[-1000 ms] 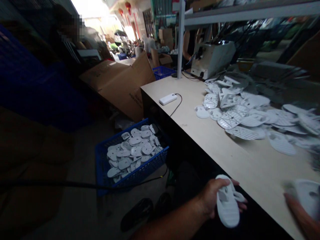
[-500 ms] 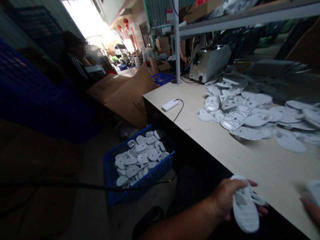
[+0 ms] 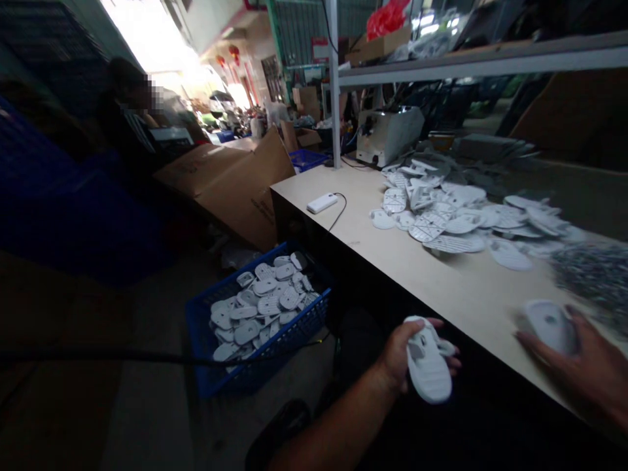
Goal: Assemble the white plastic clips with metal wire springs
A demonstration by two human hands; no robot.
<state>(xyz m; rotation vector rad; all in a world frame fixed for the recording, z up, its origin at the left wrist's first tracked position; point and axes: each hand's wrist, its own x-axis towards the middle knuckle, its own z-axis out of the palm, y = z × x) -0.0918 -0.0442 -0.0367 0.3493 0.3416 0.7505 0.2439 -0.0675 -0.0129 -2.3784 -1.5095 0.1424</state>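
Note:
My left hand [image 3: 398,358] is closed around a white plastic piece [image 3: 428,366] shaped like a small slipper sole, with ridges and a raised loop. It is held just off the table's front edge. At the right, my right hand [image 3: 591,369] grips a white rounded plastic piece [image 3: 550,325] with a dark spot in it, slightly blurred, over the table [image 3: 387,261]. Beyond the hands lies a heap of similar white plastic pieces [image 3: 454,226], some ribbed and some smooth. A mound of small grey metal bits [image 3: 596,278], too fine to name, lies near my right hand.
On the floor to the left stands a blue basket [image 3: 255,376] of white pieces. A white power-bank-like block [image 3: 322,203] with a cable lies on the table. Behind are a cardboard box [image 3: 240,186], a shelf post [image 3: 335,98], a metal machine [image 3: 390,134] and a seated person [image 3: 130,124].
The view has swung to the right, bringing the metal bits into sight. My right hand and its white piece have come further into the picture. My left hand still holds its piece.

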